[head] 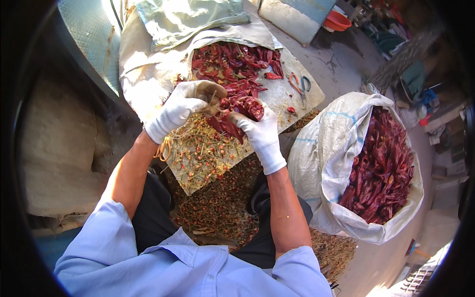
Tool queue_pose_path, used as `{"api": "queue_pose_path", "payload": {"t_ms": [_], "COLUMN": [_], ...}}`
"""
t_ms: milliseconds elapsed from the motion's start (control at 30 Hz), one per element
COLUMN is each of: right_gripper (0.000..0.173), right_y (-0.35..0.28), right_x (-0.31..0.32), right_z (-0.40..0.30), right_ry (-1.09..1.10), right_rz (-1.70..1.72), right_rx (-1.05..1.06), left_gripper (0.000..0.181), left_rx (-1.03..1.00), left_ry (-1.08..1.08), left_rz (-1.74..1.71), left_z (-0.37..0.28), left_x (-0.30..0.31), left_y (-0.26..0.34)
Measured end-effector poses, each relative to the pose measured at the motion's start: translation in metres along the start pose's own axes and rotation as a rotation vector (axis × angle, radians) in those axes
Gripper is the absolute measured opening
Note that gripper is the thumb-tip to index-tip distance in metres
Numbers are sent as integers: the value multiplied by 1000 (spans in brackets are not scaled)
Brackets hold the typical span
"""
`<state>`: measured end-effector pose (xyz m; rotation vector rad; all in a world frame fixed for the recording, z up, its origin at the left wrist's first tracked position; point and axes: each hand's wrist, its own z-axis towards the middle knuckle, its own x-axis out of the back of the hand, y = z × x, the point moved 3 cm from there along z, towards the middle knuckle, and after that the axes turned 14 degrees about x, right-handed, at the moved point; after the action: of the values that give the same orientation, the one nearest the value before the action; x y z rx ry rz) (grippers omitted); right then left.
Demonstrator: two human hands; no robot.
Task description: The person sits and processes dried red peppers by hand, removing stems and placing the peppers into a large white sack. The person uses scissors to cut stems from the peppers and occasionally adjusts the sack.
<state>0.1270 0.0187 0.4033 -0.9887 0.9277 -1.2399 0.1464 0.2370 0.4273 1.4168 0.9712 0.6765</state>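
Note:
My left hand [182, 107], in a white knit glove, has its thumb and fingers closed around a pale stem [213, 97]. A small bunch of dried red chili peppers [252, 108] is gripped in my gloved right hand [261, 130], close beside the left. Some peppers hang below the right thumb. Beyond both hands, a heap of dried red chilies [235, 61] spills from the mouth of a pale woven sack [157, 59] onto a worn board [293, 87]. Cut stems and caps [202, 148] cover the board's near part.
Orange-and-dark-handled scissors [301, 87] lie on the board's right side. Other orange handles [163, 149] show below my left wrist. At right stands a white woven sack [319, 156] full of dried chilies [382, 170]. Stem litter [219, 208] covers the floor between my legs.

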Motion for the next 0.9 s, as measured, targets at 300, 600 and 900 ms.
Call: {"api": "queue_pose_path", "payload": {"t_ms": [300, 600, 900], "right_gripper": [30, 38, 33], "right_y": [2, -9, -6], "right_x": [-13, -13, -14], "right_z": [-6, -5, -7], "right_ry": [-140, -66, -170], "right_rz": [231, -38, 70], "right_rx": [-92, 108, -62], "left_gripper": [44, 32, 16], "left_rx": [-111, 43, -176], "left_ry": [31, 258, 360], "left_rz": [-85, 210, 471], "left_z": [-14, -7, -13], "left_x": [-24, -30, -37], "left_y": [11, 5, 2]}}
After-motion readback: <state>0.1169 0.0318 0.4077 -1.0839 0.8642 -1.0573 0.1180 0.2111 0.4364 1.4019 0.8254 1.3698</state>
